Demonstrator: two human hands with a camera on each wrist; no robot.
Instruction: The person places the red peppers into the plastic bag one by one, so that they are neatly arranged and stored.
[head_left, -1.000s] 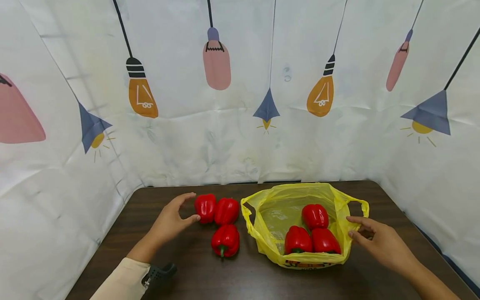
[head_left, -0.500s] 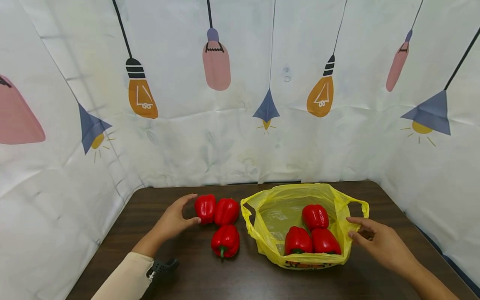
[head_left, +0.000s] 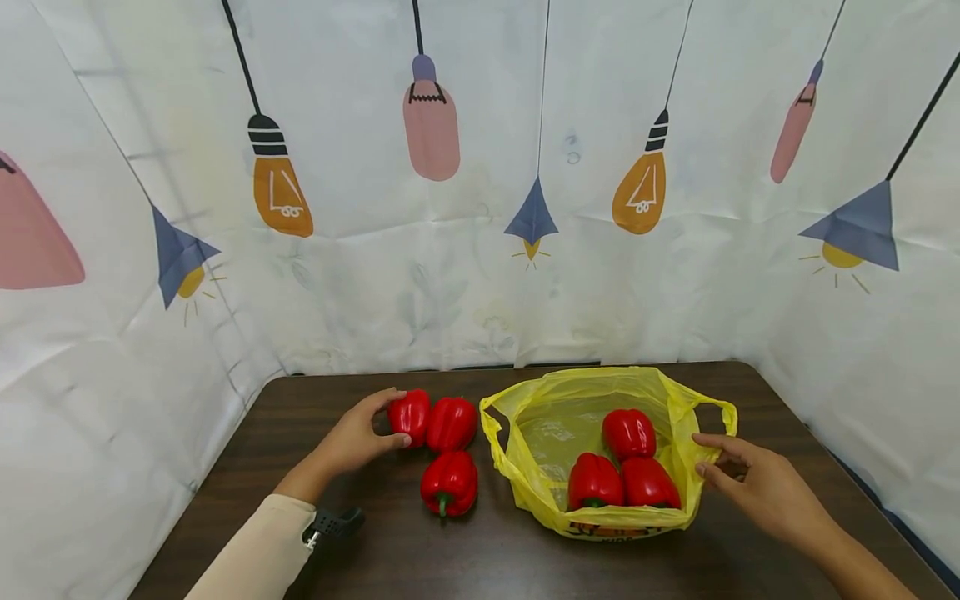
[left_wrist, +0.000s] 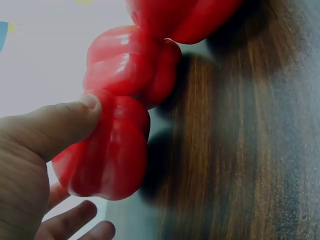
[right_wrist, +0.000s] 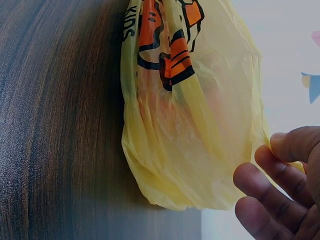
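Observation:
On the left of the head view, my left hand (head_left: pixel 356 435) has its thumb and fingers around a red bell pepper (head_left: pixel 408 417). The left wrist view shows the thumb lying across that bell pepper (left_wrist: pixel 112 155), with other fingers partly hidden behind it. Two more red bell peppers, one beside it (head_left: pixel 452 423) and one nearer (head_left: pixel 449 483), form a cluster with it. A yellow plastic bag (head_left: pixel 555 433) stands with its mouth spread, several red bell peppers (head_left: pixel 628 433) inside. My right hand (head_left: pixel 772 492) pinches the bag's right edge between thumb and index finger, also seen in the right wrist view.
A dark wood-grain table (head_left: pixel 517 567) carries everything. Behind and at both sides hangs a white sheet (head_left: pixel 360 300) printed with lamps and bulbs. A dark wristband (head_left: pixel 337 523) is on the left wrist, by a cream sleeve (head_left: pixel 258 550).
My left hand has shifted slightly right, so its thumb and fingers now overlap the leftmost bell pepper. The right hand, the bag and the other bell peppers stay put.

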